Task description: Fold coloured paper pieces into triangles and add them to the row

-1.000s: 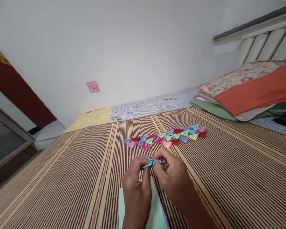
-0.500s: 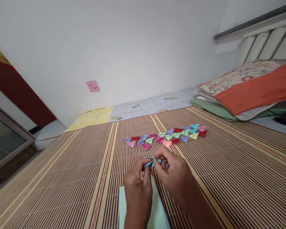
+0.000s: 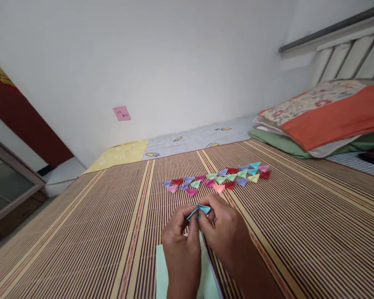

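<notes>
A small piece of folded blue paper (image 3: 203, 209) is pinched between both hands, low in the middle of the view. My left hand (image 3: 182, 241) grips its left side between thumb and fingers. On its right side, my right hand (image 3: 222, 224) holds it with thumb and forefinger, the fingertips of both hands almost touching. Beneath my left hand lies a stack of pale green paper (image 3: 208, 274). Beyond the hands, several small folded paper pieces (image 3: 220, 180) in red, pink, green, purple, blue and yellow lie in rows.
A striped bamboo mat (image 3: 90, 216) covers the surface. Folded bedding (image 3: 339, 114) with orange and floral cloth is piled at the right. A pink note (image 3: 121, 113) is on the white wall. Yellow cloth (image 3: 121, 153) lies along the wall at the back left.
The blue paper has turned and looks more closed up between the fingers. My right thumb and forefinger have shifted slightly around it, and my left hand has moved a little to the right.
</notes>
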`<state>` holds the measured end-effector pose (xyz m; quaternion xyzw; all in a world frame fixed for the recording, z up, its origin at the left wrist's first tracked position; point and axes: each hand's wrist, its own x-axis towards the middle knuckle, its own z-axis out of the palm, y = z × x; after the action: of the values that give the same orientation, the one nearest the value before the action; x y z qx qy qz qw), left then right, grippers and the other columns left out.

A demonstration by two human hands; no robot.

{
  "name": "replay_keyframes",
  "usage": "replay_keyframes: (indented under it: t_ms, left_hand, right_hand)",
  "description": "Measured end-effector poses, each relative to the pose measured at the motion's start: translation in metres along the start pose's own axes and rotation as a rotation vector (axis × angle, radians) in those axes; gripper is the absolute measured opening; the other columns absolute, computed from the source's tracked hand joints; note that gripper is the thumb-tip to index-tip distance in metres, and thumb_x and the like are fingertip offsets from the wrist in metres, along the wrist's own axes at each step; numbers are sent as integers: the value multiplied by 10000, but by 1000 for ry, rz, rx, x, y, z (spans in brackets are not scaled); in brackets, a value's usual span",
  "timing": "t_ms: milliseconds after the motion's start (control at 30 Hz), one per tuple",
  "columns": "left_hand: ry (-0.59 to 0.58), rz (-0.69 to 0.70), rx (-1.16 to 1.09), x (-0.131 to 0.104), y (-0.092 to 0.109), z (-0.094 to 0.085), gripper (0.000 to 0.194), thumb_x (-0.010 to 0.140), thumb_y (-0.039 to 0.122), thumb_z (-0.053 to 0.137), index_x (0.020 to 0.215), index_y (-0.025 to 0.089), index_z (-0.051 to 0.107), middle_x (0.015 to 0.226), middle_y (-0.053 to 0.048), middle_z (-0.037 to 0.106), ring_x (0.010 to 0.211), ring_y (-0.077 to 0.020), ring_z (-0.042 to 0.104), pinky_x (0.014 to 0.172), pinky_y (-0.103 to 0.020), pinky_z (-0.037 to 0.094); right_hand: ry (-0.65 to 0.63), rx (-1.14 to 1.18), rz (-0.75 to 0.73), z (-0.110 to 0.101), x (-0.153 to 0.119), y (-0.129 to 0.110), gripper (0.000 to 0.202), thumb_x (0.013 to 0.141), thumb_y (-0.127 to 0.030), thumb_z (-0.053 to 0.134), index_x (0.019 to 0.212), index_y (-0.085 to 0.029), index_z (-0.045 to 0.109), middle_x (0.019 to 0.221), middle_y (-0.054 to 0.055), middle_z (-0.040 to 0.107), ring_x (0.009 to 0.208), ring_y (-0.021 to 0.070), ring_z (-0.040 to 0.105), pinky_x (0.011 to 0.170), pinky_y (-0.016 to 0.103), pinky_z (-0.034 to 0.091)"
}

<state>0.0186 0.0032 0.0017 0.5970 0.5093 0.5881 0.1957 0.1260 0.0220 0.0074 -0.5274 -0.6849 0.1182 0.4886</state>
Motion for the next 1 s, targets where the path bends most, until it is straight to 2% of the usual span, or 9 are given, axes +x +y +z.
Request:
replay_keyframes:
  t_ms: [133, 300, 467, 533, 600, 700, 767, 867, 1000]
  left_hand:
    - [-23, -11, -38, 0, 0, 3, 148, 891, 154, 610, 912, 221, 741, 864, -34, 764, 789, -197, 721, 694, -276, 561]
    - [-40, 72, 6, 0, 2, 4, 133, 872, 119, 617, 837, 211, 706, 802, -13, 714, 720, -169, 684, 667, -257, 534]
    - [-93, 155, 36, 1, 1, 3, 151, 860, 95, 616, 824, 210, 708, 821, -22, 703, 761, -172, 682, 696, -264, 528]
    - [-113, 104, 7, 2, -1, 4, 147, 855, 110, 635, 880, 215, 735, 864, -34, 724, 787, -178, 692, 710, -273, 540]
    - [-117, -33, -60, 1, -4, 5, 179, 851, 155, 666, 996, 217, 751, 913, -51, 744, 814, -189, 705, 718, -284, 560]
    - [-109, -278, -269, 0, -8, 8, 317, 847, 233, 704, 1161, 197, 716, 1030, -91, 758, 894, -209, 727, 783, -317, 591]
    - [-99, -343, -375, 0, -9, 9, 373, 832, 253, 726, 1197, 183, 696, 1114, -117, 748, 955, -224, 729, 834, -338, 595]
    - [-101, -320, -372, 0, -7, 9, 373, 818, 263, 745, 1179, 180, 702, 1100, -120, 747, 905, -216, 733, 801, -324, 604]
    - [-137, -271, -325, 2, 2, 1, 263, 835, 296, 737, 1076, 194, 715, 1149, -115, 722, 881, -198, 722, 770, -310, 600]
  right_hand:
    - [38, -41, -4, 0, 1, 3, 142, 819, -86, 490, 838, -197, 576, 811, 42, 644, 683, 196, 580, 643, 303, 378]
    - [3, 17, -36, -7, 3, 7, 170, 897, -128, 451, 830, -201, 589, 779, 37, 637, 701, 201, 595, 633, 298, 381]
    - [-19, 20, -74, -11, 6, 12, 217, 946, -150, 430, 811, -191, 594, 775, 44, 631, 715, 203, 599, 664, 304, 408]
    - [-37, 53, -81, -11, 6, 13, 231, 965, -166, 420, 852, -183, 621, 825, 61, 651, 776, 212, 621, 709, 314, 436]
    - [-42, 125, -50, -11, 7, 14, 218, 980, -191, 432, 1004, -182, 648, 893, 65, 677, 845, 214, 645, 747, 315, 464]
    - [-45, 202, 53, -9, 6, 14, 296, 948, -212, 516, 1233, -205, 596, 876, 30, 673, 752, 185, 642, 674, 286, 487]
    - [-47, 204, 100, -6, 6, 13, 260, 913, -211, 563, 1167, -201, 618, 817, 10, 646, 653, 162, 604, 605, 265, 476]
    - [-31, 174, 90, -3, 6, 15, 70, 895, -203, 564, 877, -191, 631, 766, 12, 614, 636, 152, 574, 583, 255, 450]
    - [4, 110, 9, -6, 9, 21, 161, 898, -175, 529, 743, -189, 566, 723, 10, 584, 651, 153, 558, 606, 262, 417]
